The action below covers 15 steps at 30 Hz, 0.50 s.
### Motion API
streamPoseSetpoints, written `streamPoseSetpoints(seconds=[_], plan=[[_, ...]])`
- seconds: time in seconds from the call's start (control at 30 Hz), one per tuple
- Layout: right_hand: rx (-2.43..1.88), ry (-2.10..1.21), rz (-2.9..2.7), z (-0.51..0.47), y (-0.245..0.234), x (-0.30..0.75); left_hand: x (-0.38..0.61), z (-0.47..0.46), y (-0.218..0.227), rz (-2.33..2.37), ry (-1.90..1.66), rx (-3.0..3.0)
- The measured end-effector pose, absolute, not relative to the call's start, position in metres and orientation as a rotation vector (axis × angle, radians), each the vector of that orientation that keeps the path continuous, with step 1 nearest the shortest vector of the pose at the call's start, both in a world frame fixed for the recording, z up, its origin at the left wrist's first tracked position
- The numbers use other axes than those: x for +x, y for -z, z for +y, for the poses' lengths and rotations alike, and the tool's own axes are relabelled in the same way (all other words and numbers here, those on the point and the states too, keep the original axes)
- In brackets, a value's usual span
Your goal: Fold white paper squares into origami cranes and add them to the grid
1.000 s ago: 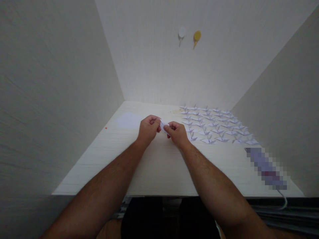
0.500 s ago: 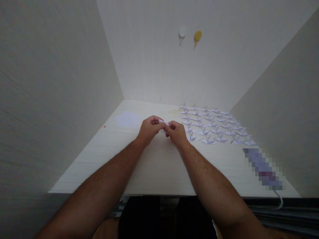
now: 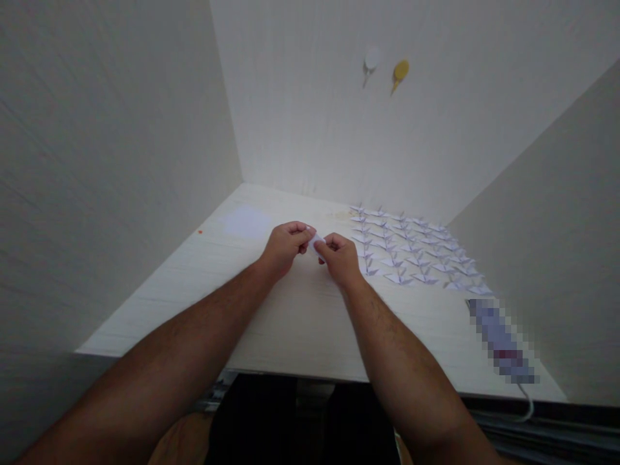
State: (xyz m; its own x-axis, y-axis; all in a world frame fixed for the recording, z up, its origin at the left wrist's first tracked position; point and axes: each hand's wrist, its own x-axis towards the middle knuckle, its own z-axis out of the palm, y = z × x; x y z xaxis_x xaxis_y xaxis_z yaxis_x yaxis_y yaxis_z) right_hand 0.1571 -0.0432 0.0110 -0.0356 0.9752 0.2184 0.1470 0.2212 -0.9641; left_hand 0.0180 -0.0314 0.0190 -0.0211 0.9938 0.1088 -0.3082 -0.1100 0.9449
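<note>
A small folded piece of white paper [image 3: 316,243] is held between my two hands above the middle of the table. My left hand [image 3: 287,247] pinches its upper left end between thumb and fingers. On the lower right end, the thumb and curled fingers of my right hand [image 3: 341,257] press the paper. Just right of that hand, several white paper cranes [image 3: 400,247] stand in rows on the table. Part of the folded paper is hidden by my fingers, so its exact shape is unclear.
The white table [image 3: 300,323] is closed in by pale walls on three sides. A blurred-out flat object [image 3: 501,342] with a cable lies at the right front. White [image 3: 372,58] and yellow hooks [image 3: 401,70] hang on the back wall. A small orange speck [image 3: 200,232] sits at the left edge.
My hands have drawn slightly apart, so more of the paper shows between them. My left hand has shifted a little left. The whole view has tilted slightly.
</note>
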Motion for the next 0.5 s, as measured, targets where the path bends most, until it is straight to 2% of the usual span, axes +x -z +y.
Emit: streamPoseSetpoints(seconds=[0.5], plan=[[-1.184, -0.938, -1.457, -0.0421, -0.0071, 0.1565, 0.0211, -0.0348, -0.0219, 1.051, -1.533, 1.076]])
